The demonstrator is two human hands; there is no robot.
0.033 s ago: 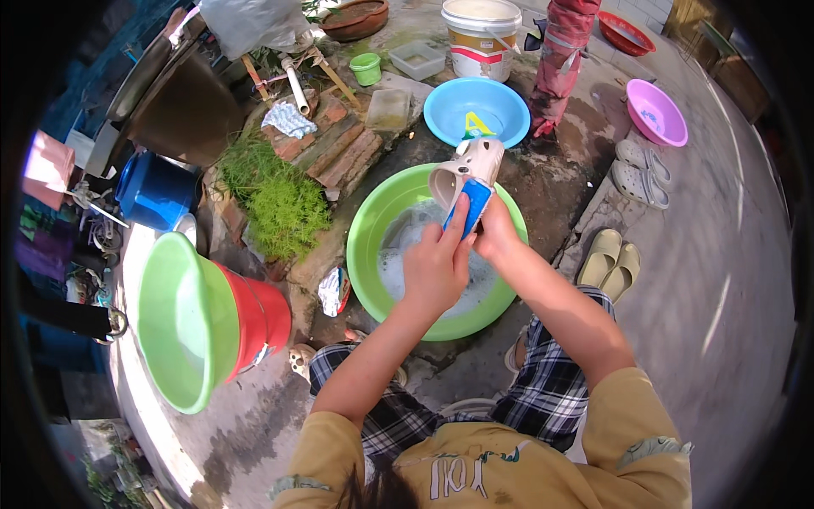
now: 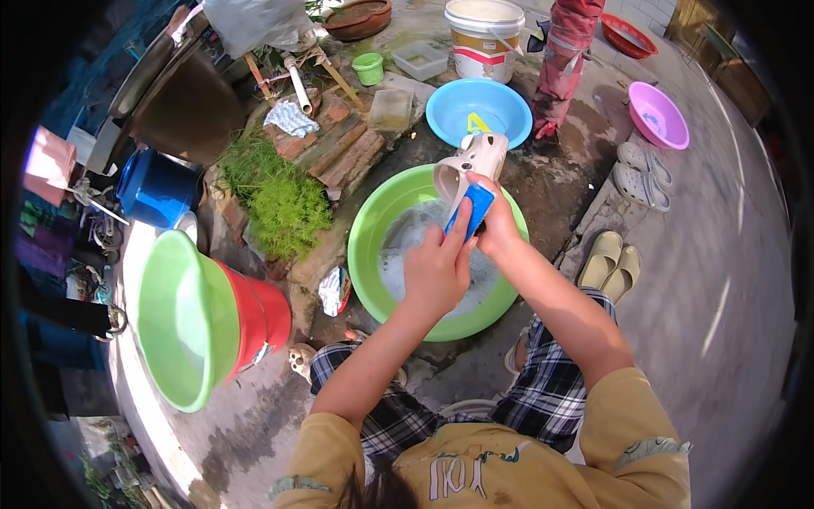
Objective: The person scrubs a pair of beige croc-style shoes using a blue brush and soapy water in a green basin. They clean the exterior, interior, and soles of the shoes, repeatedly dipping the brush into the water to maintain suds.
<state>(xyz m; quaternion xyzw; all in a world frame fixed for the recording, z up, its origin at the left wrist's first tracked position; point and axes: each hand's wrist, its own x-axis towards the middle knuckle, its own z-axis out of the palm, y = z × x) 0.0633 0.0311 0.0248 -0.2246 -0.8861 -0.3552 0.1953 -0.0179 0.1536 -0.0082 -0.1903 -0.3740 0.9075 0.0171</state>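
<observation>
While I compared w/ the earlier shot, little had shifted — left hand (image 2: 437, 270) stayed closed on the blue brush (image 2: 471, 210), right hand (image 2: 498, 227) still gripped the beige clog (image 2: 469, 163) over the green basin (image 2: 370, 222), frame centre — scrubbing apparently mid-way.

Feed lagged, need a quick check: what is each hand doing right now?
Left hand: closed on the blue brush.
Right hand: closed on the beige clog, above the green basin.

Before you, concrete ground (image 2: 721, 322) bears: green basin (image 2: 373, 237), blue basin (image 2: 500, 106), pink basin (image 2: 670, 123), white bucket (image 2: 483, 47), beige slippers (image 2: 612, 263), grey clogs (image 2: 640, 174).
</observation>
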